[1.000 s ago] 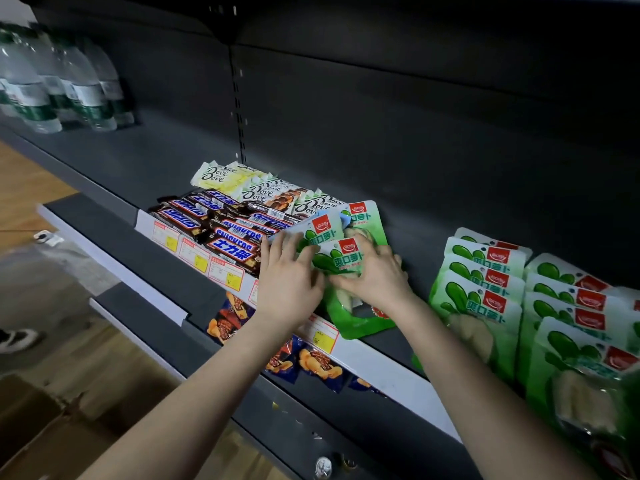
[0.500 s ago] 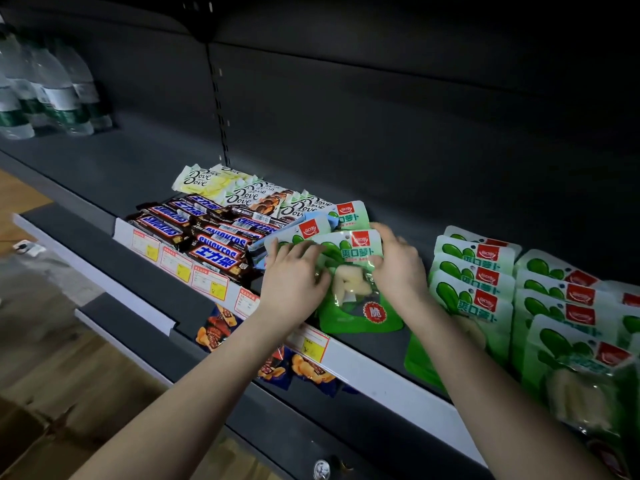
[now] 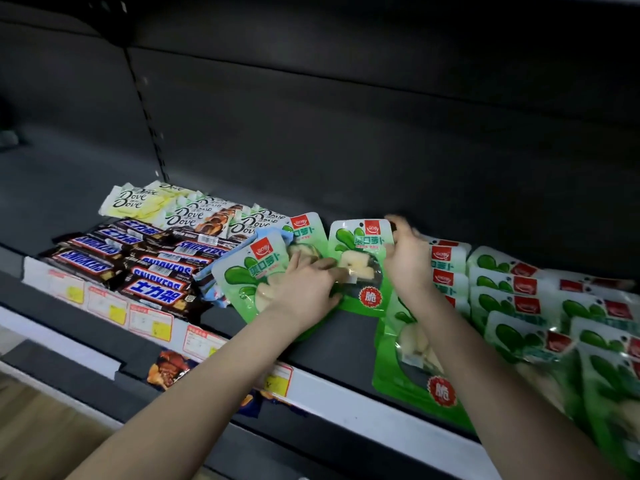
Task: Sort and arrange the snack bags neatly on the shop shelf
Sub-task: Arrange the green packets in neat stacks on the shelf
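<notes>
Three loose green bags at centre frame on shelf (image 3: pixel 329 344). Left hand (image 3: pixel 304 287), fingers spread flat, presses left bag (image 3: pixel 239 275). Right hand (image 3: pixel 408 263), fingers curled and blurred, grips right edge of middle bag (image 3: pixel 360 251). Third bag (image 3: pixel 306 232) behind. Right: stacked bags (image 3: pixel 502 282), too overlapped to count. Left: Snickers bars (image 3: pixel 156 292), at least eight; Dove bars (image 3: pixel 188 218), at least five. Five price tags (image 3: pixel 150 320) on front edge.
</notes>
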